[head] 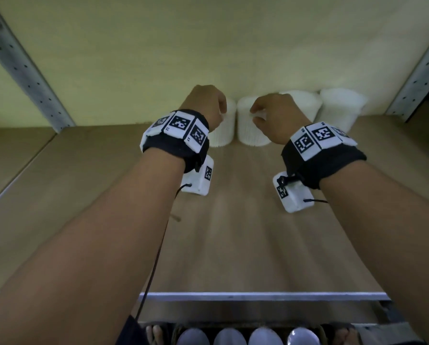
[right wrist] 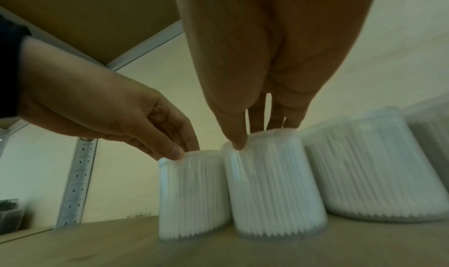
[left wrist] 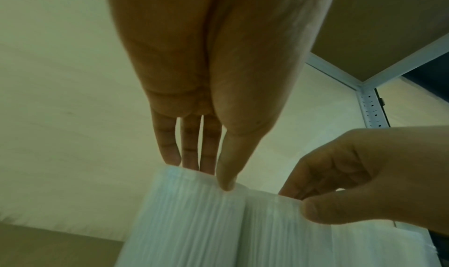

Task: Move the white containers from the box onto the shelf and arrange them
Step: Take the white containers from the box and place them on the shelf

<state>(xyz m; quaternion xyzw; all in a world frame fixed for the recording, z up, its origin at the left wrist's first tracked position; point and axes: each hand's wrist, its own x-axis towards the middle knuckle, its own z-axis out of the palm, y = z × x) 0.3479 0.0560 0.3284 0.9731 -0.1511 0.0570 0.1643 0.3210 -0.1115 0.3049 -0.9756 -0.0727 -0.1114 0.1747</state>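
Observation:
Several white ribbed containers stand in a row at the back of the wooden shelf (head: 220, 245), against the wall. My left hand (head: 217, 113) pinches the top rim of the leftmost container (head: 224, 131), thumb in front and fingers behind; in the left wrist view the left hand (left wrist: 209, 175) is on this container (left wrist: 182, 223). My right hand (head: 257, 114) pinches the top of the second container (head: 248, 131), which touches the first. The right wrist view shows the right hand (right wrist: 257, 134) on that container (right wrist: 272, 190). Both containers stand on the shelf board.
Two wider white containers (head: 305, 103) (head: 340, 108) stand to the right in the same row. Perforated metal uprights (head: 29, 70) (head: 417, 70) frame the shelf. Below the shelf's front rail (head: 258, 296), several round white lids (head: 229, 337) show.

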